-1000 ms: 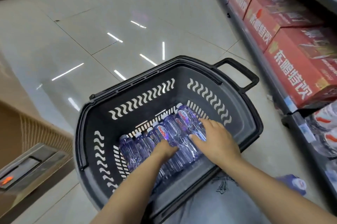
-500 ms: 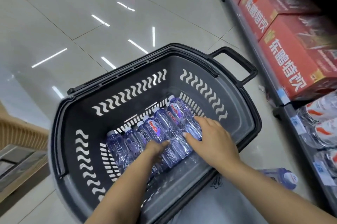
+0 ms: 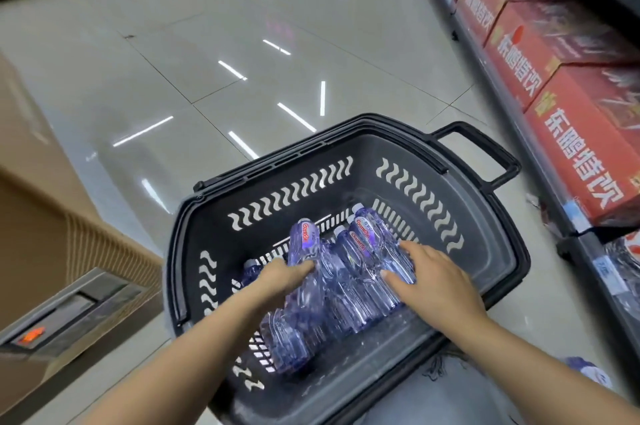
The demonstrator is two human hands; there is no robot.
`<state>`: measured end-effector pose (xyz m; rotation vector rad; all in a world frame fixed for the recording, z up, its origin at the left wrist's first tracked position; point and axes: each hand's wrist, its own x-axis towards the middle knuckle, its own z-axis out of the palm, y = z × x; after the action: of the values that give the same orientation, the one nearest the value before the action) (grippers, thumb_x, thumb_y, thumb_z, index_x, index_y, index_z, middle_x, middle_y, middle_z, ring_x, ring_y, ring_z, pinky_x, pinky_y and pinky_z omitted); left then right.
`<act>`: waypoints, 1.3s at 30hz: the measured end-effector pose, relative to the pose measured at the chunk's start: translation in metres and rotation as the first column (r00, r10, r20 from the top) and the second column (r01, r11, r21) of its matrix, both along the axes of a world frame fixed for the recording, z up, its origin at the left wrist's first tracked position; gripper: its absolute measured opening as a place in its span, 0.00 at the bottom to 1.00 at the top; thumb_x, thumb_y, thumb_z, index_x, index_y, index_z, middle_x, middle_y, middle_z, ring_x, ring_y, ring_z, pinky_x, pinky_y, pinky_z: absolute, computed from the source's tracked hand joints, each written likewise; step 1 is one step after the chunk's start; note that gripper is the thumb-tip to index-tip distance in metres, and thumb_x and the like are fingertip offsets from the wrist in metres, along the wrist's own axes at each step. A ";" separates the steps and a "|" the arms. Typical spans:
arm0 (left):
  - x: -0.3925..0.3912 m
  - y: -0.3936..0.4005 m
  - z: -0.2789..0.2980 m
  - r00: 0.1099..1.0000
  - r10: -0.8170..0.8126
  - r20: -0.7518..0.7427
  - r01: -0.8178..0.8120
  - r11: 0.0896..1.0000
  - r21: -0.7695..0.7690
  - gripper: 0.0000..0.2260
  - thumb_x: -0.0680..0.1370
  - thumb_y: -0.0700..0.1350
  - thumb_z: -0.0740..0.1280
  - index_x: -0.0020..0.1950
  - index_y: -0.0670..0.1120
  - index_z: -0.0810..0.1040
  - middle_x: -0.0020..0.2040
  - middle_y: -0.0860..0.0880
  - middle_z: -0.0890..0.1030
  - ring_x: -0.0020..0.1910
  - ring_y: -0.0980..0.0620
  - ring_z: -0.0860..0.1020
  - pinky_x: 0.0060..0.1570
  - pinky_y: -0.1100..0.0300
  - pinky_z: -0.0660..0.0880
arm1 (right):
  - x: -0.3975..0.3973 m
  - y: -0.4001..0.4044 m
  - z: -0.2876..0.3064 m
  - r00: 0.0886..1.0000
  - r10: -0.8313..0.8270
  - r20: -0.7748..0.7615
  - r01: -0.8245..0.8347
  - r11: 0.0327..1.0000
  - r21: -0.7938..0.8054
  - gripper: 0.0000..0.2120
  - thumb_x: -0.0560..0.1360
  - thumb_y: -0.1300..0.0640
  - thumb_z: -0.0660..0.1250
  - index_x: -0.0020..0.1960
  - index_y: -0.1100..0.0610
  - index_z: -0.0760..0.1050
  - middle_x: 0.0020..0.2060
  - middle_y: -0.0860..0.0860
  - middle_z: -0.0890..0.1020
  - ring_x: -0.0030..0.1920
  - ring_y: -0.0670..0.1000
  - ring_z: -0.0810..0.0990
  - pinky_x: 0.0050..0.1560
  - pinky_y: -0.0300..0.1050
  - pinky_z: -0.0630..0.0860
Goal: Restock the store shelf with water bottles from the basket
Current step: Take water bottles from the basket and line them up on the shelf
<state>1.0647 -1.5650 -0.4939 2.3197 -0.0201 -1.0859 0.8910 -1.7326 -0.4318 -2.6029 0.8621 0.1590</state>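
A: Where do we stand with the water bottles (image 3: 346,272)?

B: They lie in a cluster on the floor of the black shopping basket (image 3: 485,251), caps toward the far wall. The store shelf (image 3: 540,161) runs along the right, with red cartons (image 3: 581,161) on it.

A: And our hands?

B: Our left hand (image 3: 280,277) is clenched around the lower body of one bottle (image 3: 304,244), whose capped end tilts up above the others. Our right hand (image 3: 433,281) rests on the right side of the cluster, fingers spread and curled over two bottles; whether it truly grips them we cannot tell.

A: How will they handle?

B: We judge them full, so fairly heavy for their size. The thin clear plastic probably gives under a squeeze and looks smooth, so it may slip.

A: So where do we take hold?

B: Around the ribbed middle, fingers wrapped fully, not by the cap. One bottle per hand seems safer than a pinched pair.
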 end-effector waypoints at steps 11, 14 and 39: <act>0.013 0.018 0.018 0.910 -0.166 0.380 0.178 0.984 0.004 0.22 0.70 0.60 0.70 0.49 0.45 0.68 0.41 0.49 0.78 0.39 0.50 0.78 0.38 0.54 0.75 | 0.049 -0.019 -0.012 0.997 0.003 -0.080 -0.002 1.000 0.014 0.36 0.73 0.36 0.63 0.72 0.55 0.59 0.66 0.54 0.71 0.65 0.55 0.71 0.58 0.52 0.73; 0.017 0.018 0.017 0.882 -0.189 0.432 0.204 0.979 0.012 0.21 0.69 0.61 0.70 0.47 0.46 0.68 0.40 0.50 0.78 0.38 0.49 0.78 0.40 0.52 0.77 | 0.077 -0.031 -0.035 0.989 -0.038 -0.141 0.039 0.999 0.003 0.36 0.73 0.37 0.64 0.71 0.57 0.59 0.64 0.56 0.72 0.62 0.57 0.72 0.55 0.53 0.75; 0.023 0.024 0.023 0.820 -0.108 0.563 0.184 0.980 -0.079 0.20 0.71 0.61 0.69 0.51 0.48 0.68 0.44 0.53 0.75 0.39 0.54 0.76 0.40 0.54 0.76 | 0.117 -0.069 -0.160 0.808 -0.101 -0.581 0.146 0.989 0.032 0.20 0.72 0.46 0.71 0.55 0.60 0.74 0.50 0.55 0.78 0.49 0.54 0.79 0.39 0.41 0.70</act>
<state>1.0881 -1.5410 -0.4712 2.4600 -0.4878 -0.4153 1.0079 -1.8018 -0.5921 -2.4331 1.1910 0.9707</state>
